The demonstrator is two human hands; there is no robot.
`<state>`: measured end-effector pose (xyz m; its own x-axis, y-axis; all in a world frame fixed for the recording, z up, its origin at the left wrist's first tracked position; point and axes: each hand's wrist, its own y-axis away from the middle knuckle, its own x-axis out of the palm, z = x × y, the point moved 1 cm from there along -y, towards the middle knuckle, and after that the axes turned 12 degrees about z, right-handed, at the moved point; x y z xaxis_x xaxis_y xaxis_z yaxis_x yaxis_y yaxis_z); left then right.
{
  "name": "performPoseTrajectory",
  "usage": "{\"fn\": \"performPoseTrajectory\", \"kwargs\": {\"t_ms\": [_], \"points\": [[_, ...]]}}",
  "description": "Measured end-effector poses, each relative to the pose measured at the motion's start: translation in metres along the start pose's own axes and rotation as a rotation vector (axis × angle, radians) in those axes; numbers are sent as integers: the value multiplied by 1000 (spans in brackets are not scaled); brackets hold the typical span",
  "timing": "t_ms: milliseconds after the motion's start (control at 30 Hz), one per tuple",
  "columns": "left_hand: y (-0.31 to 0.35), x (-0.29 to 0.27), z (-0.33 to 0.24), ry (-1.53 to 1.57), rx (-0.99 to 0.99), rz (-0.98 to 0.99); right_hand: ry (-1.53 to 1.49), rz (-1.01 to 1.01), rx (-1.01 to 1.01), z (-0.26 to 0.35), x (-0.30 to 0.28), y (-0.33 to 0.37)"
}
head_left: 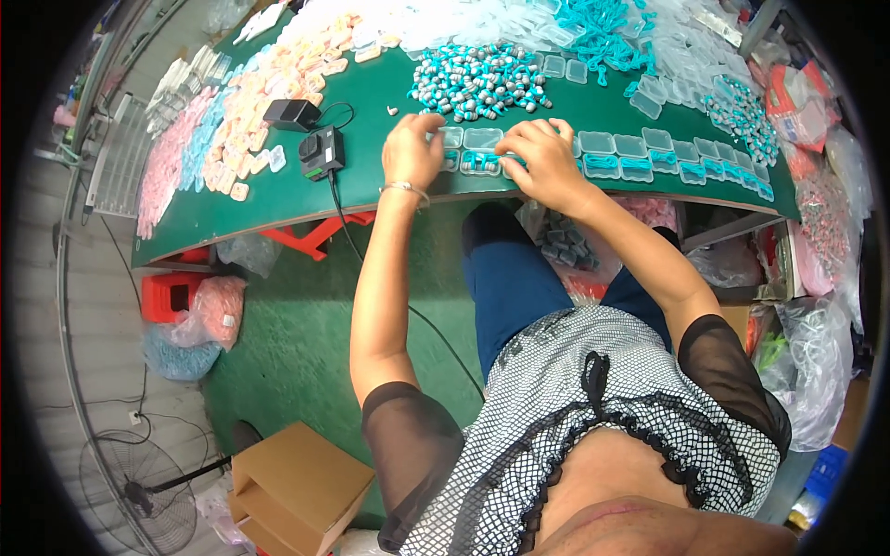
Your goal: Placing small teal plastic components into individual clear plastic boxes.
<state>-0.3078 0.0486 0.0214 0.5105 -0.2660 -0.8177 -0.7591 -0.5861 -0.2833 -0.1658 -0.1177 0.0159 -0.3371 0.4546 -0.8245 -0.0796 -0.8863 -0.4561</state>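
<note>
Your open clear box (481,141) lies at the upper middle of the frame, near the front edge of the table, with grey and teal pieces in its lower half. Your left hand (414,153) is left of this box, fingers curled down beside a neighbouring box (451,138); you cannot tell from this view whether the fingertips pinch anything. Your right hand (540,159) is at the box's right side, fingers bent; its grip is likewise unclear. To the right, a row of open boxes (598,144) holding teal parts (603,162) extends toward the right of the frame. Above your hands is a heap of grey-and-teal pieces (482,82). At the upper left, a black device (323,153) stands on the green table (269,204). At the lower left are a cardboard box (301,473) and a fan (139,496).
</note>
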Motion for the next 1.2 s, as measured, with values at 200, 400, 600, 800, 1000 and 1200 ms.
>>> {"fn": "performPoseTrajectory", "kwargs": {"t_ms": [200,400,600,800,1000,1200], "points": [[-52,15,16,-331,17,161,11,5,56,-31,-41,26],[-49,1,39,-315,37,192,29,-65,160,-72,-90,64],[-51,-3,49,203,60,114,119,-312,464,-202,-157,118],[-36,-5,1,731,-39,97,358,-212,877,-306,-192,154],[-10,9,-16,952,-178,184,444,-72,846,-322,-182,139],[6,15,-27,871,-104,208,514,-9,786,-338,-192,146]]}}
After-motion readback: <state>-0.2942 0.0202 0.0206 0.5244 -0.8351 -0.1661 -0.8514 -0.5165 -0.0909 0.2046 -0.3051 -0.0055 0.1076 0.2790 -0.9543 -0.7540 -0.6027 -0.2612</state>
